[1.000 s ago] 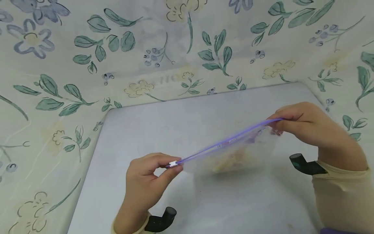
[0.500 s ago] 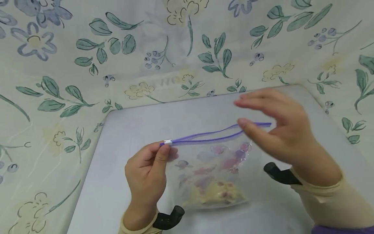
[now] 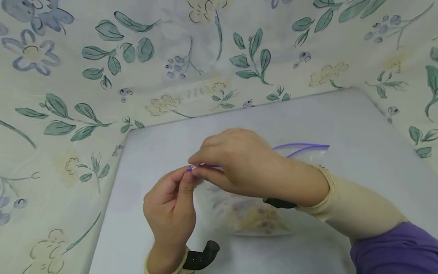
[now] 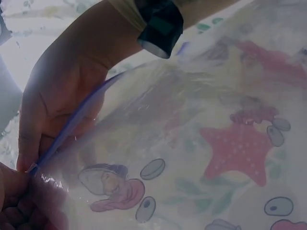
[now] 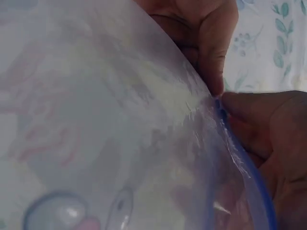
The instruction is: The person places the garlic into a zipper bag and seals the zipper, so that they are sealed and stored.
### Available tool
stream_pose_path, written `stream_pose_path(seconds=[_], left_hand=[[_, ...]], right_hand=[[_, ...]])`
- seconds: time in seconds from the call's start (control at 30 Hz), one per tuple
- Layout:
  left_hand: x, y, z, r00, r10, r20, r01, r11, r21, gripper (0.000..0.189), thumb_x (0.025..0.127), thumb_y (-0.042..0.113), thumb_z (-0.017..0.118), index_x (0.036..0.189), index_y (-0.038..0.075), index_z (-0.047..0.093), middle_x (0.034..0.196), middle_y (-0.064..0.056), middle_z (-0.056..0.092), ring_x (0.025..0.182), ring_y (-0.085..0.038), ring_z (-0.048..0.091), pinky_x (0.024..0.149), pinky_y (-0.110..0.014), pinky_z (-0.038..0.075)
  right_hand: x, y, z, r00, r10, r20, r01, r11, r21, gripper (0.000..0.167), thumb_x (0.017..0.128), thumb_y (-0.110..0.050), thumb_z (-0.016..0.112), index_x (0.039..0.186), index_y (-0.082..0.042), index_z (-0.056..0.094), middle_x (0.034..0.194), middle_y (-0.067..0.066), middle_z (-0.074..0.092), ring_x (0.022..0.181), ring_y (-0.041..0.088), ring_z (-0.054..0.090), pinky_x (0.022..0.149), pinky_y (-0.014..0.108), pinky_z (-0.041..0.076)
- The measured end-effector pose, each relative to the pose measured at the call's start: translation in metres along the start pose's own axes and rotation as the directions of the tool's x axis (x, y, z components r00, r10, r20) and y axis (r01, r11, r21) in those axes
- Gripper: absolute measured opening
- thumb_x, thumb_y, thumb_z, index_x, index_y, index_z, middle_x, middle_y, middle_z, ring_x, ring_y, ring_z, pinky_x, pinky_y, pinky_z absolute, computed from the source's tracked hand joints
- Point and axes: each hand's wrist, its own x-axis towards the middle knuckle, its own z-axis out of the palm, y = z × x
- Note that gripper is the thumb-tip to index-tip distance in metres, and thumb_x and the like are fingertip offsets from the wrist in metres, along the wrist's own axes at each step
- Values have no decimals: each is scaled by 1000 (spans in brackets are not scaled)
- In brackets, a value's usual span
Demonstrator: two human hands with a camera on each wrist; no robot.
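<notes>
A clear zip bag (image 3: pixel 253 219) printed with pink starfish and cartoon figures hangs over the pale table (image 3: pixel 359 125), with yellowish contents at its bottom. Its purple zip strip (image 3: pixel 301 146) runs along the top and gapes at the right end. My left hand (image 3: pixel 171 205) pinches the bag's left top corner. My right hand (image 3: pixel 229 163) has crossed over and pinches the white slider (image 3: pixel 196 166) at that same corner. The bag's printed film (image 4: pixel 230 143) fills the left wrist view, and its film (image 5: pixel 96 120) fills the right wrist view with the zip edge (image 5: pixel 240 158) between fingertips.
A floral cloth (image 3: pixel 102 76) with green leaves and blue flowers rises as a wall behind and on both sides of the table. Black wrist mounts (image 3: pixel 202 257) sit on both forearms.
My right hand let go of the bag's right end and swept left to the slider at the left corner. The bag swung down from stretched flat to hanging upright.
</notes>
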Motion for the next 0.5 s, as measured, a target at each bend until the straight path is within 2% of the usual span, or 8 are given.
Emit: stream_pose_path(seconds=[0.13,0.3,0.5], left_hand=[[0,0,-1,999,43,-7,-42,997,62,9,90,-4,68,88,-5,76,78,-15,74,72,-3,70,69,-16,56],[0,0,0,999,41,5,-41,996,74,9,90,-3,68,86,-4,76,78,-16,74,76,-3,70,72,-16,57],[-2,-2,-1,999,53,-2,-52,992,112,13,93,3,68,84,-3,75,76,-13,74,74,-3,68,71,-14,55]], right_hand=[[3,1,-1,998,11,63,-14,998,58,11,93,-25,74,97,-17,80,82,-11,72,69,3,60,69,22,49],[4,1,-3,995,21,102,-23,1000,16,8,93,-23,73,90,-18,79,81,-11,72,73,4,64,73,26,51],[6,-1,-4,986,38,163,-33,999,-28,10,94,-24,71,86,-20,76,78,-13,68,69,4,58,72,26,49]])
